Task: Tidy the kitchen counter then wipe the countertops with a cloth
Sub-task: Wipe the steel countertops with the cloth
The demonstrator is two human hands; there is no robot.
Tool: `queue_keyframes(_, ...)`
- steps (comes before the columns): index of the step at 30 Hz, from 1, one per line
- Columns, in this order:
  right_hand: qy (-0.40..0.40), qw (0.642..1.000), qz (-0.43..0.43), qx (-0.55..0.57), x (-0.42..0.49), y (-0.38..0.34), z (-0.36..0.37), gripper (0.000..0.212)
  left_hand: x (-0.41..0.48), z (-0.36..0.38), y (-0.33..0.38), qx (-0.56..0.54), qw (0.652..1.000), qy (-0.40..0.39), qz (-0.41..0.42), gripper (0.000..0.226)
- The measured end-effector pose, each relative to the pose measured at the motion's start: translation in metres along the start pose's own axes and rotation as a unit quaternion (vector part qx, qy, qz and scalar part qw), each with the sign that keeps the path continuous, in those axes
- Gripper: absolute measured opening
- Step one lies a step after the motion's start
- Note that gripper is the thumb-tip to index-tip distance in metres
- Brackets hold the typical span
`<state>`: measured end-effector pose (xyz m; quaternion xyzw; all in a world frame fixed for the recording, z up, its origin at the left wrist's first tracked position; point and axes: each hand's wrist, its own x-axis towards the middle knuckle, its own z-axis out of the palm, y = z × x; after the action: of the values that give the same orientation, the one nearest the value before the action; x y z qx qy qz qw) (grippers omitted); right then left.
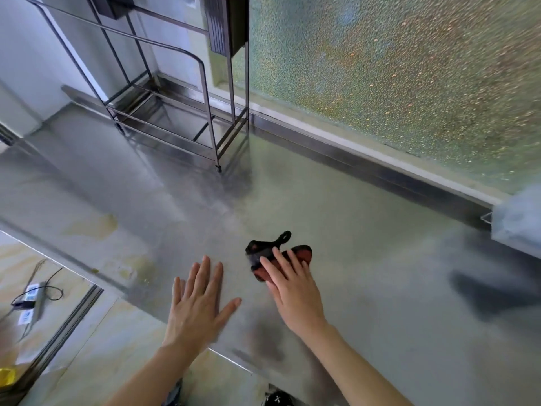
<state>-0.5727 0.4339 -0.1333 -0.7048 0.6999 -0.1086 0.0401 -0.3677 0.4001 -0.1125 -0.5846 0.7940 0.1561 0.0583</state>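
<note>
Pressing hand: the right hand [292,291] lies palm down on the cloth [259,252], with its fingers straight and a little spread over it, curled round nothing.
Other hand: the left hand [196,300] rests flat on the countertop [380,288], fingers and thumb spread wide, holding nothing. It is just left of the cloth and not touching it.
Cloth: small, red and black, with a black loop at its far end. It is bunched on the countertop near the front middle, partly under the right hand's fingers.
Countertop: dull grey metal, smeary, with hazy reflections and a dark shadow towards the right.
Stains: yellowish patches [99,224] sit on the metal near the front left edge.
Back edge: a low metal strip [351,159] runs along the rear of the countertop, under the window.
Window: pebbled glass [395,83], greenish with orange flecks, fills the upper right.
Rack: a thin metal wire rack [175,118] stands on the countertop in the far corner, with a dark flat object [231,24] hanging beside its top.
Wall: plain white wall [29,54] stands behind the rack on the left.
Right edge: a blurred grey box shape [518,224] sits against the back strip; I cannot tell what it is.
Floor: pale beige tiles [87,361] show below the front edge, crossed by a metal track [67,323]. Dark cables [44,291] lie at the far left.
</note>
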Motion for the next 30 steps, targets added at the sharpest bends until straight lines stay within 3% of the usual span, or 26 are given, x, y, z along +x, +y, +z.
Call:
queue_keyframes(2, 0.019, 0.991, 0.134, 0.004, 0.000, 0.002, -0.002, 0.044, 0.001, -0.006, -0.015, 0.004, 1.000, 0.003, 0.013, 0.082)
queue_keyframes(4, 0.060, 0.957, 0.283, 0.017, -0.002, -0.016, 0.002, 0.045, 0.001, -0.015, -0.036, 0.008, 1.000, 0.001, 0.026, 0.081)
queue_keyframes(6, 0.081, 0.939, 0.334, 0.031, -0.009, -0.056, 0.009, 0.045, -0.002, -0.028, -0.062, 0.003, 0.999, 0.000, 0.035, 0.084)
queue_keyframes(7, 0.077, 0.948, 0.307, 0.037, -0.012, -0.080, 0.014, 0.046, -0.004, -0.034, -0.076, -0.002, 0.999, -0.001, 0.034, 0.086)
queue_keyframes(10, 0.003, 0.994, 0.112, 0.014, -0.023, -0.137, 0.029, 0.048, -0.003, -0.047, -0.124, -0.005, 0.999, -0.005, 0.031, 0.092)
queue_keyframes(12, -0.009, 0.997, 0.069, -0.010, -0.024, -0.144, 0.033, 0.048, 0.005, -0.051, -0.159, -0.010, 1.000, -0.013, 0.026, 0.095)
queue_keyframes(14, 0.010, 0.987, 0.156, -0.020, -0.027, -0.146, 0.033, 0.047, 0.017, -0.057, -0.191, -0.005, 1.000, -0.018, 0.023, 0.099)
queue_keyframes(17, 0.088, 0.919, 0.384, 0.003, -0.029, -0.164, 0.037, 0.047, 0.034, -0.066, -0.228, 0.002, 1.000, -0.019, 0.011, 0.109)
queue_keyframes(20, 0.125, 0.870, 0.476, 0.022, -0.009, -0.207, 0.043, 0.047, 0.045, -0.068, -0.249, 0.008, 0.999, -0.030, 0.015, 0.106)
queue_keyframes(22, 0.121, 0.887, 0.445, 0.030, 0.011, -0.239, 0.051, 0.044, 0.047, -0.066, -0.254, 0.014, 0.999, -0.036, 0.024, 0.105)
queue_keyframes(27, 0.048, 0.967, 0.250, 0.027, 0.044, -0.283, 0.067, 0.056, 0.047, -0.063, -0.253, 0.000, 0.999, -0.038, 0.032, 0.104)
queue_keyframes(29, 0.030, 0.970, 0.240, 0.010, 0.037, -0.270, 0.065, 0.049, 0.047, -0.065, -0.253, -0.002, 0.999, -0.044, 0.032, 0.103)
queue_keyframes(30, 0.038, 0.960, 0.276, 0.001, 0.030, -0.263, 0.064, 0.046, 0.047, -0.065, -0.253, -0.002, 0.998, -0.047, 0.033, 0.103)
